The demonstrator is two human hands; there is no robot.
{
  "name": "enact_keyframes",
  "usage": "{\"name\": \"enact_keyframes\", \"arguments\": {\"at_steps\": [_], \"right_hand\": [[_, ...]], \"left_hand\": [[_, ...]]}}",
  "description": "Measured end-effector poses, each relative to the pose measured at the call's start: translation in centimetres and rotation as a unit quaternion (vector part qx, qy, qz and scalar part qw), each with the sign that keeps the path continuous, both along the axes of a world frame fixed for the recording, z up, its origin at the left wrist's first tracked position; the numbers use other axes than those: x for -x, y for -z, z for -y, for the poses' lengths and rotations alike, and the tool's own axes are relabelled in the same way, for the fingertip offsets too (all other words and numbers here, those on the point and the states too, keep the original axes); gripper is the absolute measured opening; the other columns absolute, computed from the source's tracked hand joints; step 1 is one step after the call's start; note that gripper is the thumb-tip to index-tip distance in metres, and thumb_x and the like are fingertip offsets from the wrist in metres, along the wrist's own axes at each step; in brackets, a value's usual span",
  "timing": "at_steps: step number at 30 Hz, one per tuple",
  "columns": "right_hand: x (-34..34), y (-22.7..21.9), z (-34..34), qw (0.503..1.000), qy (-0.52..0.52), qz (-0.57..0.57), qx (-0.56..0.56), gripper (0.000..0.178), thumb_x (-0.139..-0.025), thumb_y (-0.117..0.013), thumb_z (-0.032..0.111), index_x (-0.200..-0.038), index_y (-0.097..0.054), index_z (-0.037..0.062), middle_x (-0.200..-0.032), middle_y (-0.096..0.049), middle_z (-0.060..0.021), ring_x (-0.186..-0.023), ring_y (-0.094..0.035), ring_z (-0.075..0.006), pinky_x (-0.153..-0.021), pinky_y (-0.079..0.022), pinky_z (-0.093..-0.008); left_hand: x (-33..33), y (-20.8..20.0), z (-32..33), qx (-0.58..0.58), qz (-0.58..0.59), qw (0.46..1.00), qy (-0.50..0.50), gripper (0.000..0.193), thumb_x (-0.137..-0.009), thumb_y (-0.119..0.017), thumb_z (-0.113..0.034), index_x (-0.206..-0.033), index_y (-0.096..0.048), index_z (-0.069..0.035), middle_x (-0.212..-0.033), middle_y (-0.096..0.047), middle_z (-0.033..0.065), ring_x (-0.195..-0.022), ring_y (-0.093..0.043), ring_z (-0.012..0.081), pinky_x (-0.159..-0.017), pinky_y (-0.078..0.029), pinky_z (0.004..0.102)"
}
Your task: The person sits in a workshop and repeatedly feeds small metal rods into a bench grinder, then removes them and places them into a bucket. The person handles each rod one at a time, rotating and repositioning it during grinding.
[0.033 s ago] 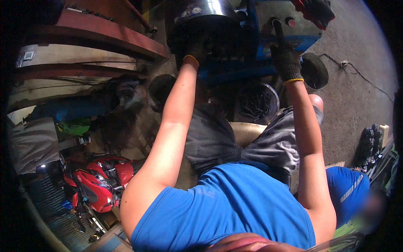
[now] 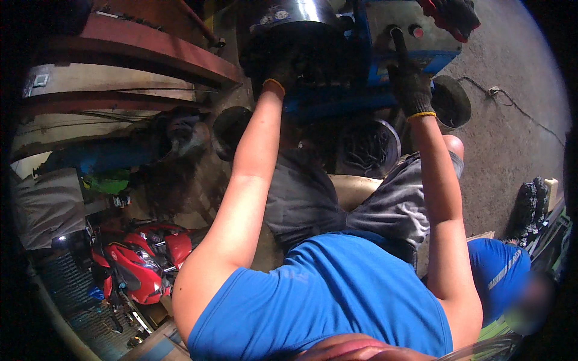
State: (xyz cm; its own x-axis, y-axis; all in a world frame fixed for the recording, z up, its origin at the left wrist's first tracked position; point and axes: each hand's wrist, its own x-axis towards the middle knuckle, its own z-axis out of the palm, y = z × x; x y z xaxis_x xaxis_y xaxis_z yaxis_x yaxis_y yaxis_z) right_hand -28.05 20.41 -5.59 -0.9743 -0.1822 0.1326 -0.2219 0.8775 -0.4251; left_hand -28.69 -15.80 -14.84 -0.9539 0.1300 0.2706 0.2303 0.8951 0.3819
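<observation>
The bare-armed person's left hand, in a dark knit glove with a yellow cuff [image 2: 288,67], is reaching into the black recess of a machine just below a shiny, curved steel drum [image 2: 296,12], while the right hand, gloved in dark grey knit with a yellow cuff [image 2: 412,87], is pointing at a round, dark push button [image 2: 392,27] on a blue-sided control box with a grey face [image 2: 384,13]. The likeliest trouble, I am judging, is the glove snagging: if that button is starting the drum while the left fingers are sitting beside it, loose knit could be dragged in. A slipping fingertip might also be striking the round red button [image 2: 417,31] just beside the dark one. The right index finger is stretching straight, its tip apparently touching the dark button, and the thumb is standing apart; the remaining fingers are partly hiding, and nothing is showing in their hold. The left fingers are disappearing into shadow, so I cannot tell how far they are spreading or whether they are gripping anything.
</observation>
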Motion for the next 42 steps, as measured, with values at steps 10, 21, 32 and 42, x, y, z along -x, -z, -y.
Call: {"name": "enact_keyframes", "arguments": {"at_steps": [10,21,32,42], "right_hand": [[0.6,-0.6,-0.1,0.999,-0.003,-0.001,0.038,0.078,-0.093,-0.059,0.023,-0.157,-0.016,0.0367,-0.101,-0.069,-0.0230,-0.088,-0.068,-0.0424,-0.068,-0.053,-0.0521],[0.4,-0.7,0.6,1.000,-0.015,-0.005,0.010,0.078,-0.094,-0.059,0.023,-0.157,-0.014,0.0326,-0.093,-0.070,-0.0239,-0.083,-0.068,-0.0438,-0.067,-0.053,-0.0542],[0.2,-0.1,-0.1,0.999,-0.005,-0.020,0.043,0.077,-0.094,-0.059,0.026,-0.156,-0.014,0.0376,-0.100,-0.069,-0.0251,-0.087,-0.067,-0.0455,-0.069,-0.053,-0.0551],[1.1,1.0,-0.6,0.999,0.002,-0.021,0.024,0.072,-0.095,-0.058,0.028,-0.155,-0.019,0.0341,-0.103,-0.069,-0.0251,-0.086,-0.068,-0.0447,-0.065,-0.055,-0.0531]], "left_hand": [[0.7,-1.4,-2.0,-0.442,0.086,0.892,-0.031,0.047,-0.095,-0.066,-0.021,-0.140,-0.055,-0.013,-0.137,-0.057,0.0058,-0.123,-0.053,0.0235,-0.106,-0.043,0.0328],[0.6,2.4,1.1,-0.190,0.090,0.977,-0.044,0.050,-0.099,-0.055,-0.025,-0.148,-0.046,-0.019,-0.156,-0.036,0.0152,-0.144,-0.035,0.0318,-0.119,-0.028,0.0396],[-0.6,-1.3,-1.7,0.071,-0.054,0.996,-0.006,0.044,-0.097,-0.057,-0.031,-0.139,-0.056,-0.018,-0.143,-0.053,0.0153,-0.133,-0.048,0.0338,-0.114,-0.035,0.0432],[-1.5,-2.8,-3.9,-0.277,0.052,0.957,-0.068,0.045,-0.093,-0.063,-0.028,-0.137,-0.058,-0.020,-0.141,-0.055,0.0140,-0.130,-0.050,0.0338,-0.113,-0.037,0.0421]]}}
